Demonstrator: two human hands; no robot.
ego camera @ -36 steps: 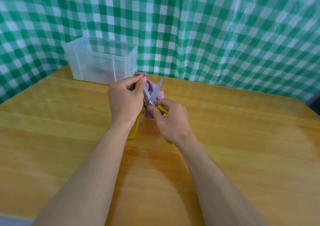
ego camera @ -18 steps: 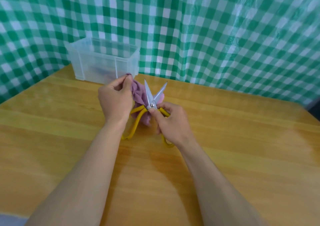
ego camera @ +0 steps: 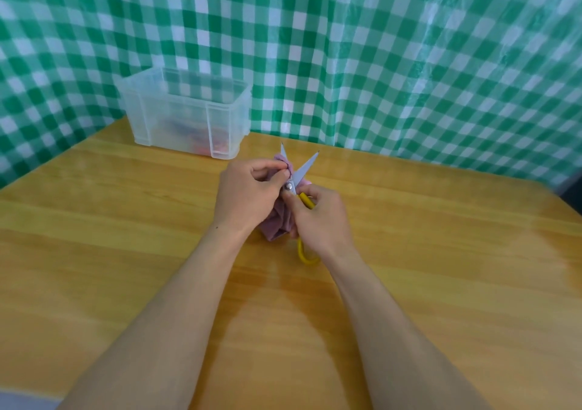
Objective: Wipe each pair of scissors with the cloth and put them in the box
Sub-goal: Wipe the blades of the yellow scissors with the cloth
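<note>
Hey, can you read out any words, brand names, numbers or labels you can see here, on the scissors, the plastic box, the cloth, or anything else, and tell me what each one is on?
None can be read.
Scissors: plain blades, yellow handles, no marking visible.
Clear plastic box: no label; the reddish contents are a blur.
Purple cloth and checked backdrop: no text.

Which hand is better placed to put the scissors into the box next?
Right hand: it already grips the scissors by the yellow handles. Left hand holds the cloth, though nearer the box.

Staged tabletop, wooden table (ego camera: 126, 252), gingham backdrop (ego camera: 378, 63)
</note>
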